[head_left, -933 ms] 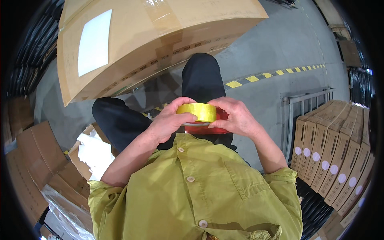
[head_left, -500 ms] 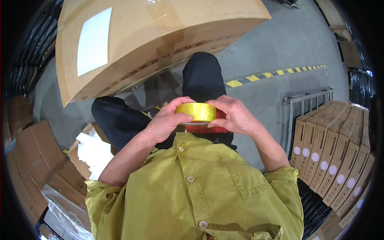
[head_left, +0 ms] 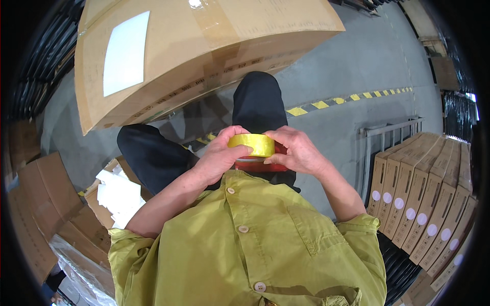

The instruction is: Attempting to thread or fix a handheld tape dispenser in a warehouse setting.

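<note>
A roll of shiny yellow packing tape [head_left: 258,145] is held between my two hands in front of my body, above my lap. My left hand [head_left: 220,155] grips its left side, with the thumb across the front and the fingers over the top. On the right side, my right hand [head_left: 297,151] pinches the roll's edge between thumb and fingers. Just below the roll, partly hidden by it and by my right hand, is a red object [head_left: 259,166] whose kind I cannot make out.
A large taped cardboard box [head_left: 204,35] with a white sheet [head_left: 126,53] on it stands ahead. Several narrow cartons [head_left: 414,188] line up at right beside a metal rail [head_left: 390,127]. At left, an open box holds white paper [head_left: 118,196], near brown cardboard [head_left: 51,183].
My left thumb has slid slightly right along the front of the tape roll. Both hands still hold it, and the view has shifted a little.
</note>
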`<state>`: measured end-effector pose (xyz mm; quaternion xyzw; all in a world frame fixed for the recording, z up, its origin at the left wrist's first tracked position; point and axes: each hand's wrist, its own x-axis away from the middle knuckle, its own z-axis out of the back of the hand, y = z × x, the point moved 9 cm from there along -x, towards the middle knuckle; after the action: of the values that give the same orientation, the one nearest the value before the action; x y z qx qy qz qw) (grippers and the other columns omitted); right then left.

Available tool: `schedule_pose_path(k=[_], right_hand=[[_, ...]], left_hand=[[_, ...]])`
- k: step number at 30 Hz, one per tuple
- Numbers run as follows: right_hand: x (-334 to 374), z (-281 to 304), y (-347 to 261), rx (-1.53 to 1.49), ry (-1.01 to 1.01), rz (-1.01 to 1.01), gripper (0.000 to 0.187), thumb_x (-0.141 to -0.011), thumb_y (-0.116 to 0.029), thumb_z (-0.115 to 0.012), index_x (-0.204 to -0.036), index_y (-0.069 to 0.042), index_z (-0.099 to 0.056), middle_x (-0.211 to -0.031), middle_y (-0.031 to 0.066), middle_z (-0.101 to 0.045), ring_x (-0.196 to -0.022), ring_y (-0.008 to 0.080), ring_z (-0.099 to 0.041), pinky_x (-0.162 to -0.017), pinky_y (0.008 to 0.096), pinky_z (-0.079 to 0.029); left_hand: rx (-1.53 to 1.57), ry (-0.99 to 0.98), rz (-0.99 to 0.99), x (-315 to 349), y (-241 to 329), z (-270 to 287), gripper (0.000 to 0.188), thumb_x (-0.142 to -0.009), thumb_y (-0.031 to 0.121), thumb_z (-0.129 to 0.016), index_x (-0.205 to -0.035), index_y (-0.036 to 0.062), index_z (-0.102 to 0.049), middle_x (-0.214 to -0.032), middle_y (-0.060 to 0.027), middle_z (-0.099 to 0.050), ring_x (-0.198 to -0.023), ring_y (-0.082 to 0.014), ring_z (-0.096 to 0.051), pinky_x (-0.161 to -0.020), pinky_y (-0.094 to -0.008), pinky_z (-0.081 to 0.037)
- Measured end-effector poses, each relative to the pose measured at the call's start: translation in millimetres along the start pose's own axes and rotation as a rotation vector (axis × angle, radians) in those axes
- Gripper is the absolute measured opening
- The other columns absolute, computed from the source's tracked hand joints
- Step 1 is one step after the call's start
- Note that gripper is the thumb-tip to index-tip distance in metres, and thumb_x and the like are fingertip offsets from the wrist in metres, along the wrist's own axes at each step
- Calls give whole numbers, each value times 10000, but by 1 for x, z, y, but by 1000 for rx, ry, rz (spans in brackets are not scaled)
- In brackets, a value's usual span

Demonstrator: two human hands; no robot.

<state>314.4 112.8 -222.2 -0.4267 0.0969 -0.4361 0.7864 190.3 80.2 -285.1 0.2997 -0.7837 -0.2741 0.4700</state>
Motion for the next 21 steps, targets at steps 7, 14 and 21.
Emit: schedule_pose_path(k=[7, 14, 21], right_hand=[[0, 3, -2, -6, 27, 55, 516, -623, -234, -784, -1041, -4, -587, -797, 134, -586, -789, 305, -565, -696, 379, -462], [0, 0, -3, -16, 27, 63, 504, -619, -220, -782, -1028, 0, -588, -800, 136, -592, -794, 303, -566, -699, 382, -462], [-2, -4, 1, -10, -21, -10, 499, -614, -136, -792, -1055, -19, -589, -858, 108, -595, -788, 250, -563, -710, 320, -473]], left_hand=[[117, -99, 3, 5, 2, 0, 453, -766, 55, -616, -1199, 45, -480, -1186, -37, -465, -1121, -145, -428, -973, -283, -328], [13, -49, -14, 7, 5, -4, 356, -762, 41, -589, -1107, 39, -500, -1107, -29, -484, -1056, -133, -445, -937, -273, -346], [-110, 33, -7, -4, -2, 0, 325, -766, 56, -586, -1079, 44, -498, -1025, -25, -507, -969, -126, -482, -873, -261, -389]])
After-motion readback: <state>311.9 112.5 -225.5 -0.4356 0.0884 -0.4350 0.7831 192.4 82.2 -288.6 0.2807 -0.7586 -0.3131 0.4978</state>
